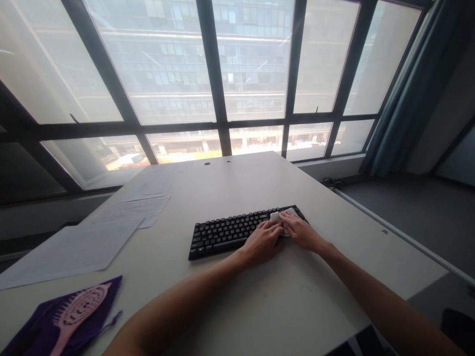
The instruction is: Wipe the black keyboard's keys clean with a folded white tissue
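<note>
Both forearms reach over the table [230, 306] to the keyboard's [222, 232] right end, left hand [264, 241] and right hand [302, 232] pressing what looks like a white wipe [277, 215] — soft, light, easily pinched at any edge.

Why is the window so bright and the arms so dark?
Head view: daylight floods through the window, washing out the building outside; the left hand and right hand on the keyboard are backlit and dim; the window bars bend from lens distortion.
</note>
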The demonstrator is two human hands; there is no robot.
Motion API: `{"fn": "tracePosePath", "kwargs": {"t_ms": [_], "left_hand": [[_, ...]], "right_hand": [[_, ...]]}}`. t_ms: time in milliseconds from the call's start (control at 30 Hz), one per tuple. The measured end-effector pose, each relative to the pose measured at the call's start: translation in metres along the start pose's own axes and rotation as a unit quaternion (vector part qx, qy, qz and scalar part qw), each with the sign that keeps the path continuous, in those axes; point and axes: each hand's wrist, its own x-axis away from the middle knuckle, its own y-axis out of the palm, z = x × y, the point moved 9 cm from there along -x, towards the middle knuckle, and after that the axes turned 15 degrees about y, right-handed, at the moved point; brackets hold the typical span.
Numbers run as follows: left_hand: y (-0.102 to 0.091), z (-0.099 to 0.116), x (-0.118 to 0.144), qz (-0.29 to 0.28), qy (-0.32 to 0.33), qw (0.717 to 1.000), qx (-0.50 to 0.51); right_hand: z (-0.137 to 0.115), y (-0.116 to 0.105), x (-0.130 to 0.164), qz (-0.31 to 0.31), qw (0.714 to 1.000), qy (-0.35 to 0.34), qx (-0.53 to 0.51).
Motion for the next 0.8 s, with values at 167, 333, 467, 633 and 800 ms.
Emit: {"fn": "tracePosePath", "kwargs": {"t_ms": [167,333,467,633,800], "left_hand": [[0.0009,-0.0017,0.0003,0.004,-0.006,1.000,-0.001],[0.0020,-0.0013,-0.0004,0.002,-0.004,1.000,-0.012],[0.0026,-0.0024,0.0003,-0.002,-0.007,1.000,-0.022],[0.0035,-0.0005,0.0015,-0.002,0.004,1.000,-0.015],[0.0027,0.0000,0.0010,-0.001,0.004,1.000,-0.014]], "right_hand": [[0.0006,0.0013,-0.0003,-0.008,1.000,-0.003,0.003],[-0.0012,-0.0001,0.0002,-0.006,1.000,-0.014,-0.002],[-0.0017,-0.0004,-0.0001,-0.009,1.000,-0.012,-0.003],[-0.0011,-0.0003,-0.0001,-0.012,1.000,-0.005,0.000],[-0.0010,0.0003,0.0012,-0.014,1.000,-0.010,0.003]]}}
